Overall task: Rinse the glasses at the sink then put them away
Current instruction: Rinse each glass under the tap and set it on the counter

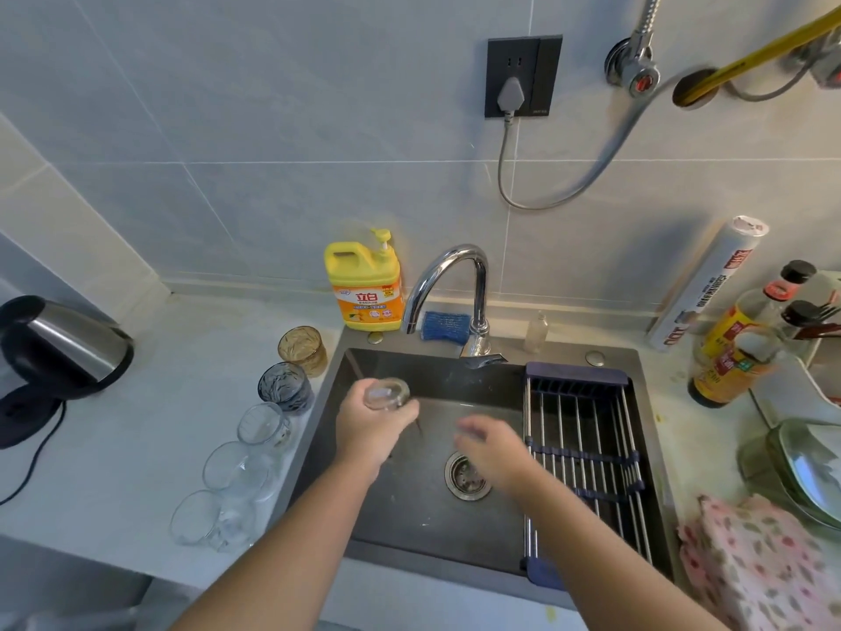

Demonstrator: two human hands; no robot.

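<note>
The left hand (pixel 377 425) has its fingers wrapped round a clear glass (pixel 387 393), tipped so its mouth faces up and away, just below and left of the faucet (pixel 455 284) spout at the frame's centre, over the dark sink (pixel 364 516). That looks like the spot to catch water, though I see no stream running. The right hand (pixel 491 444) is over the basin near the drain (pixel 468 478). It is smeared with motion, so I cannot tell whether its fingers are loose or closed on anything. The other glasses stand in a line down the counter along the sink's left edge, close at hand for taking one at a time: an amber glass (pixel 304 350) nearest the wall, then a grey-blue glass (pixel 286 387), then three clear glasses (pixel 232 466) toward the lower left. All appear to hold nothing. My guess is they await rinsing. The held glass looks empty too. A slatted drain rack (pixel 582 448) bridges the basin's right side, likely where rinsed ones drip. A yellow detergent bottle (pixel 366 284) stands behind the sink, by the tap
</note>
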